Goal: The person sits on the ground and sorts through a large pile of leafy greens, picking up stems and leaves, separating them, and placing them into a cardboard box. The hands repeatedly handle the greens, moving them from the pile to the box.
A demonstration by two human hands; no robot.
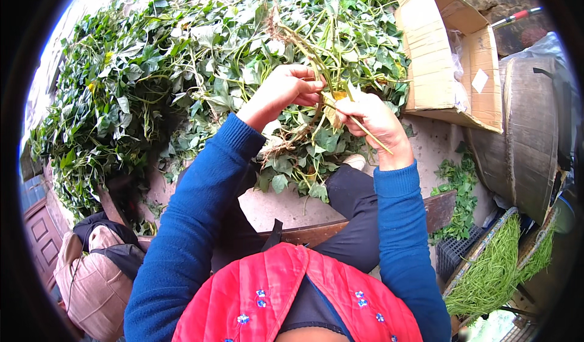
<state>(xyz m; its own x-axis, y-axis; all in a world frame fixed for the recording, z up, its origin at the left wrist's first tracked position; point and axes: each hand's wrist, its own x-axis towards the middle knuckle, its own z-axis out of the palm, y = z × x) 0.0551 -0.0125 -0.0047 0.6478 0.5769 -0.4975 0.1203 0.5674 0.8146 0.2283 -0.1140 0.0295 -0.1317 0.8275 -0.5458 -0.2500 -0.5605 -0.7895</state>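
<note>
A thick leafy vine (311, 55) with brown, root-like strands at its far end is pinched in my left hand (287, 93), thumb against fingers. To its right, my right hand (376, 118) is closed on a thin green stalk (372, 136), whose end sticks out below the fingers toward the wrist. A yellowed leaf (334, 112) hangs between the two hands. Beneath and beyond them spreads a large heap of leafy green vines (201, 56), with loose stems drooping near my knees.
An open cardboard box (426, 56) stands at the far right, beside a large brown cylindrical container (523, 135). Baskets of thin green stalks (490, 269) sit at the lower right, near a dark crate (455, 249). A person (100, 275) is at the lower left.
</note>
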